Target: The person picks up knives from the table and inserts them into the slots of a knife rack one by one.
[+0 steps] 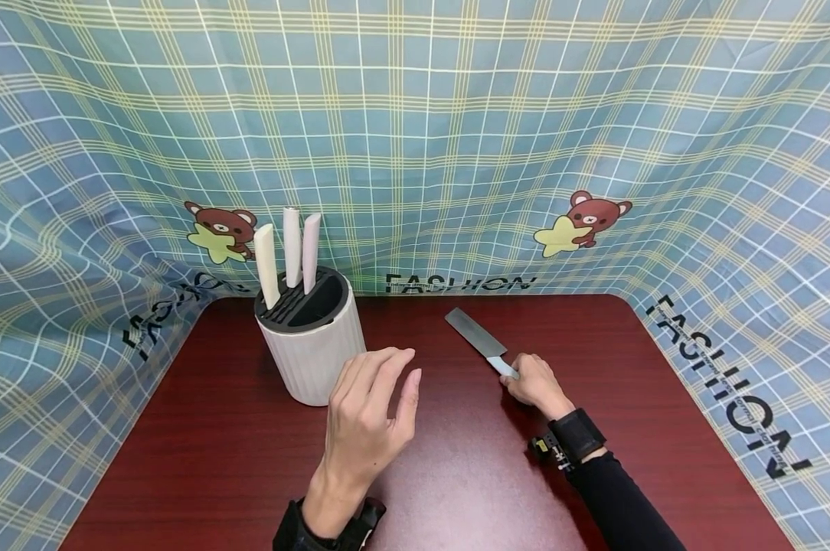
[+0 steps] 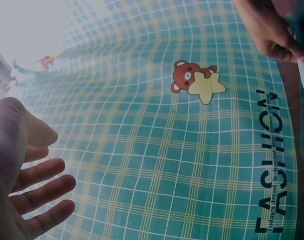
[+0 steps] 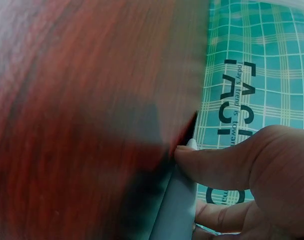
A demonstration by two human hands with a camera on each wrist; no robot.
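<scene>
On the right side of the table, my right hand (image 1: 534, 380) grips the pale handle (image 1: 502, 366) of a cleaver. The cleaver's broad grey blade (image 1: 475, 332) points away to the back left, low over the table. In the right wrist view the thumb (image 3: 217, 165) presses along the handle (image 3: 177, 210), with fingers curled under it. My left hand (image 1: 368, 413) is raised in front of the knife block (image 1: 312, 360), its fingers relaxed and holding nothing. Three pale-handled knives (image 1: 292, 249) stand in the slots of the block's black top.
The dark red wooden table (image 1: 442, 459) carries the block at its back left. A blue and yellow plaid cloth (image 1: 415, 153) with bear prints hangs along the back and both sides, close to the table's edges.
</scene>
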